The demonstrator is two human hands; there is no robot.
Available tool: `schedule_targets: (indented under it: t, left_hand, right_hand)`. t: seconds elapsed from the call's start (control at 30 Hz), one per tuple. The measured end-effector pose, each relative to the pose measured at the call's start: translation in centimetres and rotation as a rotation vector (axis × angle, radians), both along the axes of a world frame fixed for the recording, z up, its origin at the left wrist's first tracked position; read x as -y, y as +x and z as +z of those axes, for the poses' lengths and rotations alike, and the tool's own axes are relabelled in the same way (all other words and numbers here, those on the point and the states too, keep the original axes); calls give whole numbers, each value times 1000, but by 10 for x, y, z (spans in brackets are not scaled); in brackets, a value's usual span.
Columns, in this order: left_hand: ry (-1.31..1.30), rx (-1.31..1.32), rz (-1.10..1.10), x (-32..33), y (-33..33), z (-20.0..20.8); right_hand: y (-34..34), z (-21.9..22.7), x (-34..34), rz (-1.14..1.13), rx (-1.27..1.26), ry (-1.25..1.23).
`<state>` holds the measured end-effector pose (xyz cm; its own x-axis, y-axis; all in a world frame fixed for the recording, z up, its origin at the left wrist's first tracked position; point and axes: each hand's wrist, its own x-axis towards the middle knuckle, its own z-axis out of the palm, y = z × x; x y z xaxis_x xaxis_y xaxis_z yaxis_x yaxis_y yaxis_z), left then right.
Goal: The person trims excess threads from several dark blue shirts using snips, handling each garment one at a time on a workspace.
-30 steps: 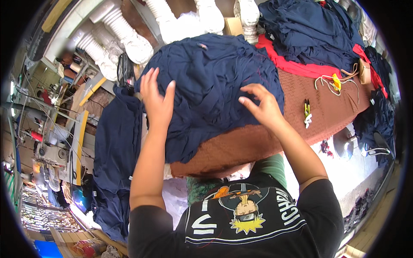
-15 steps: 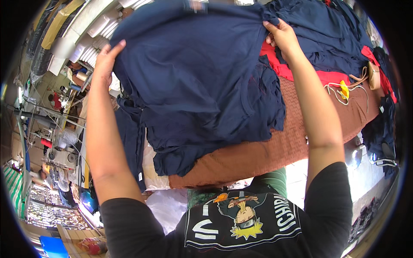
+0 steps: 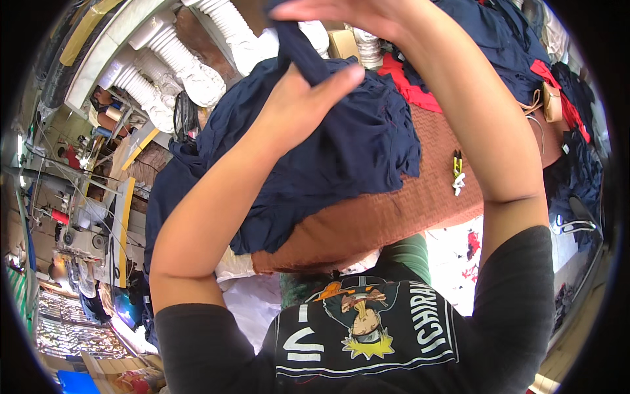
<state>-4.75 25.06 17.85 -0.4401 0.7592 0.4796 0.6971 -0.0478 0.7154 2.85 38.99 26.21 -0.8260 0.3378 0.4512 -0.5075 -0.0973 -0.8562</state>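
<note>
My left hand (image 3: pixel 298 108) is raised over the table, with a bunched navy shirt (image 3: pixel 298 49) between its thumb and fingers. The thumb sticks out to the right; the fingers are partly hidden by the cloth. At the top edge, my right hand (image 3: pixel 354 14) reaches across to the left, its fingers stretched out by the upper part of the shirt, and the picture cuts part of it off. Beneath both hands lies a rumpled heap of navy garments (image 3: pixel 367 151). It rests on a brown textured cloth (image 3: pixel 354 230) that covers the table.
Small yellow-and-black thread snips (image 3: pixel 457 172) lie right of the heap. Farther right are more navy garments (image 3: pixel 505 46), red cloth (image 3: pixel 417 88) and a tan pouch-like thing (image 3: pixel 552 103) with cords. White ribbed hoses (image 3: pixel 187 69) stand behind; a sewing machine (image 3: pixel 85 240) is at left.
The shirt was spread wide between both hands; now it is gathered into a narrow bunch. My left hand has moved right, and my right hand has swung up and left. The snips have come into sight.
</note>
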Motion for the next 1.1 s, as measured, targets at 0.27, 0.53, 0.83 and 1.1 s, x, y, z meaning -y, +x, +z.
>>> schedule_targets:
  t: [0.27,0.53,0.83,1.1]
  left_hand:
    - [466,528,-465,79,-42,171]
    - [670,395,35,217,-127,191]
    - [740,493,446,347,-192,137]
    - [781,657,574,352,-240,76]
  right_hand:
    - [8,10,-29,-454,-51,959]
    - [-42,-33,19,-200,128,846]
    - [-32,19,-22,44,-196,-23]
    - [-124,-24,-58,-113,-115,278]
